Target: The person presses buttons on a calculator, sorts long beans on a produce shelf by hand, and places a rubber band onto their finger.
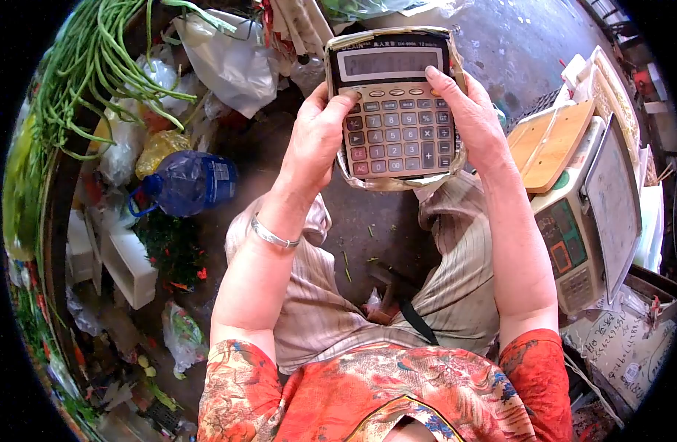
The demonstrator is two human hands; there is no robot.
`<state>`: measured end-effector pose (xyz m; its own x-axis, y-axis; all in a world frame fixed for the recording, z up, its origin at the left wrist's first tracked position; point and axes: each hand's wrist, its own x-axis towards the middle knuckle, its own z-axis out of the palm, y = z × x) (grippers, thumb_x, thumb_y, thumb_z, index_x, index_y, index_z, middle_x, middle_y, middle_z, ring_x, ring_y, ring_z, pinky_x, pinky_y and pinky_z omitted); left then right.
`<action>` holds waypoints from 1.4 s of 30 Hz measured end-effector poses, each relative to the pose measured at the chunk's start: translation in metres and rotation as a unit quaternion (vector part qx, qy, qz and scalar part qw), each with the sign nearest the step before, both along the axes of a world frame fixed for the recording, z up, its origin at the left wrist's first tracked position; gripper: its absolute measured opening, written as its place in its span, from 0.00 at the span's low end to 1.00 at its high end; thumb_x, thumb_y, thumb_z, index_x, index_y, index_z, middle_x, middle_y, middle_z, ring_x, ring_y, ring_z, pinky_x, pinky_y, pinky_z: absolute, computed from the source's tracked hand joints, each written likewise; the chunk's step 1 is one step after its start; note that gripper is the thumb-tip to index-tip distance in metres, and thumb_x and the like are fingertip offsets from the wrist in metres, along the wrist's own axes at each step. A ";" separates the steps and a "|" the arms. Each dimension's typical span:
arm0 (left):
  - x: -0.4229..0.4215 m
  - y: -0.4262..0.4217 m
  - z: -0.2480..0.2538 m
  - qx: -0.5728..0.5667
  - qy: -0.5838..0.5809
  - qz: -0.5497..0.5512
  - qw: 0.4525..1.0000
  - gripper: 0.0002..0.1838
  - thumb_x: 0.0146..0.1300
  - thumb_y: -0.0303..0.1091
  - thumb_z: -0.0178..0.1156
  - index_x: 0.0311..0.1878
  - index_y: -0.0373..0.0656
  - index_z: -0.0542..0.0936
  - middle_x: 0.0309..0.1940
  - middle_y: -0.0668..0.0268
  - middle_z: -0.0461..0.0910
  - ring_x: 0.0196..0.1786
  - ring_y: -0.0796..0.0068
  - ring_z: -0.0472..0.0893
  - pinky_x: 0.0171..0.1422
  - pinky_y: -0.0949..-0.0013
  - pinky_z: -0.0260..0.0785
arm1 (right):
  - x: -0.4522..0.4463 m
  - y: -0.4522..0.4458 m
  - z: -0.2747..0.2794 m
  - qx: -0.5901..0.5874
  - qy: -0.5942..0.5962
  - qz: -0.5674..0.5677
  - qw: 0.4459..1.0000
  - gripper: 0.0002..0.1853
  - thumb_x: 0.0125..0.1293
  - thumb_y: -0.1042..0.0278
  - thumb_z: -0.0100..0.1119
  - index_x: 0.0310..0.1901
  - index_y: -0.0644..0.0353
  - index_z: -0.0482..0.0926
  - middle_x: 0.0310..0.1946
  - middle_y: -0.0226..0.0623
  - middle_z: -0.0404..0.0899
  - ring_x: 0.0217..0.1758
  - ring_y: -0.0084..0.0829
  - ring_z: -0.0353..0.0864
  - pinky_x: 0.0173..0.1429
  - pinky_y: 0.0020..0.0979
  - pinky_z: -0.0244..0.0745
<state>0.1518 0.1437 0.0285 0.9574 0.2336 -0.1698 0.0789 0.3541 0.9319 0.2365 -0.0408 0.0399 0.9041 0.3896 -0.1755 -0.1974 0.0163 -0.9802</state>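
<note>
While the calculator (394, 109) was held up beyond the striped trousers (456, 254), its display (391, 66) was turned toward the head camera, though no figure could be read. Left edge pinched by the left hand (316, 132), thumb at the upper-left corner of the keys (401, 135); right edge pinched by the right hand (477, 118), thumb tip laid at the display's lower-right corner. Number keys were covered by neither thumb. Judged: grip already secured on both edges, keypad fully exposed; whether any entry had been made, or was left to make, could not be told. To the right, a wooden board (552, 144) was noted at the scale's (574, 276) far-left edge; to the left, a blue bottle (195, 184), long beans (92, 74) beyond.
</note>
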 end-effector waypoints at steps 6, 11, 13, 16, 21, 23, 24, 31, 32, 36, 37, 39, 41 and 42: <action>0.000 0.000 0.000 0.000 0.016 0.014 1.000 0.18 0.66 0.34 0.53 0.57 0.37 0.73 0.48 0.62 0.79 0.47 0.72 0.79 0.54 0.70 0.72 | -0.002 0.001 0.005 -0.018 0.007 -0.013 1.000 0.25 0.66 0.49 0.59 0.54 0.60 0.75 0.43 0.30 0.79 0.45 0.21 0.75 0.53 0.26 0.70; 0.000 -0.001 0.010 -0.035 0.050 0.006 0.998 0.19 0.66 0.37 0.52 0.56 0.37 0.73 0.47 0.62 0.79 0.49 0.72 0.79 0.55 0.68 0.71 | 0.007 -0.002 -0.007 0.018 0.040 -0.007 0.999 0.24 0.67 0.48 0.57 0.53 0.60 0.75 0.40 0.29 0.78 0.43 0.20 0.74 0.51 0.26 0.70; 0.000 0.000 0.009 -0.036 0.042 0.002 0.998 0.19 0.67 0.37 0.52 0.56 0.37 0.73 0.47 0.62 0.79 0.49 0.72 0.79 0.55 0.68 0.71 | 0.007 -0.001 -0.005 0.052 0.061 -0.021 0.997 0.22 0.67 0.50 0.58 0.52 0.60 0.75 0.39 0.29 0.78 0.41 0.19 0.74 0.48 0.25 0.71; 0.000 0.000 0.008 -0.039 0.034 0.001 0.999 0.19 0.67 0.38 0.53 0.56 0.37 0.74 0.47 0.62 0.79 0.49 0.72 0.79 0.55 0.68 0.71 | 0.005 -0.001 -0.003 0.051 0.064 -0.020 0.996 0.20 0.67 0.53 0.58 0.51 0.60 0.75 0.39 0.28 0.78 0.40 0.19 0.75 0.47 0.24 0.72; 0.001 0.002 0.005 -0.035 0.040 0.001 0.999 0.19 0.67 0.39 0.52 0.56 0.37 0.74 0.48 0.62 0.79 0.49 0.72 0.79 0.54 0.67 0.72 | 0.000 -0.001 0.002 0.039 0.041 -0.005 0.998 0.18 0.67 0.56 0.58 0.51 0.59 0.76 0.39 0.27 0.78 0.40 0.18 0.75 0.46 0.23 0.72; 0.001 0.003 0.004 -0.051 0.049 0.007 0.997 0.19 0.67 0.38 0.52 0.56 0.37 0.74 0.48 0.62 0.79 0.48 0.72 0.79 0.53 0.67 0.73 | -0.001 -0.001 0.004 0.035 0.044 -0.009 0.998 0.18 0.67 0.56 0.59 0.51 0.59 0.76 0.39 0.27 0.78 0.40 0.18 0.75 0.46 0.23 0.72; 0.000 0.002 0.005 -0.051 0.049 0.007 0.997 0.19 0.67 0.38 0.52 0.56 0.37 0.74 0.48 0.62 0.79 0.48 0.72 0.79 0.53 0.67 0.73 | -0.001 -0.001 0.003 0.032 0.039 -0.006 0.999 0.18 0.67 0.56 0.59 0.51 0.59 0.76 0.39 0.27 0.78 0.40 0.18 0.75 0.47 0.23 0.72; 0.000 0.000 0.000 -0.046 0.026 0.017 0.998 0.16 0.67 0.35 0.55 0.53 0.36 0.74 0.44 0.63 0.80 0.43 0.76 0.79 0.51 0.72 0.72 | -0.002 -0.001 0.006 0.015 0.021 0.001 1.000 0.19 0.66 0.56 0.59 0.52 0.60 0.76 0.40 0.28 0.78 0.41 0.18 0.75 0.48 0.24 0.71; 0.001 0.000 0.000 -0.032 0.024 0.020 0.999 0.15 0.67 0.34 0.55 0.53 0.36 0.74 0.43 0.64 0.80 0.43 0.77 0.79 0.50 0.72 0.72 | -0.002 -0.002 0.005 0.015 0.022 0.001 1.000 0.19 0.66 0.56 0.59 0.52 0.60 0.76 0.40 0.28 0.78 0.41 0.18 0.75 0.48 0.24 0.71; 0.001 -0.001 -0.001 -0.032 0.016 0.020 0.999 0.15 0.68 0.35 0.55 0.53 0.36 0.74 0.43 0.64 0.80 0.43 0.77 0.79 0.50 0.72 0.72 | -0.001 -0.003 0.002 0.009 0.017 0.004 1.000 0.19 0.67 0.55 0.58 0.52 0.60 0.76 0.40 0.28 0.78 0.41 0.19 0.75 0.48 0.24 0.71; 0.001 0.000 -0.001 -0.033 0.022 0.017 0.999 0.16 0.67 0.35 0.55 0.53 0.36 0.75 0.43 0.64 0.80 0.44 0.77 0.79 0.50 0.72 0.72 | 0.001 -0.004 0.000 0.009 0.018 0.007 1.000 0.19 0.67 0.55 0.58 0.51 0.60 0.76 0.40 0.28 0.78 0.41 0.19 0.75 0.48 0.24 0.72; 0.002 0.001 -0.001 -0.034 0.029 0.013 0.999 0.16 0.67 0.35 0.56 0.53 0.36 0.75 0.43 0.64 0.80 0.44 0.77 0.79 0.50 0.72 0.72 | 0.007 -0.005 -0.007 0.012 0.040 -0.003 0.999 0.19 0.67 0.55 0.57 0.51 0.60 0.76 0.40 0.29 0.78 0.41 0.20 0.75 0.47 0.25 0.72; 0.002 0.002 0.002 -0.066 0.048 0.000 0.997 0.17 0.67 0.34 0.55 0.55 0.36 0.73 0.45 0.61 0.81 0.45 0.72 0.81 0.51 0.68 0.74 | 0.010 -0.006 -0.009 0.016 0.062 -0.013 0.998 0.18 0.68 0.55 0.57 0.51 0.60 0.76 0.40 0.30 0.79 0.41 0.20 0.76 0.47 0.25 0.73; 0.002 0.002 0.004 -0.066 0.048 0.000 0.997 0.17 0.67 0.34 0.55 0.55 0.36 0.73 0.45 0.61 0.81 0.45 0.72 0.81 0.51 0.68 0.74 | 0.011 -0.006 -0.008 0.051 0.087 -0.025 0.995 0.18 0.68 0.55 0.56 0.51 0.60 0.77 0.40 0.31 0.80 0.41 0.21 0.77 0.47 0.26 0.74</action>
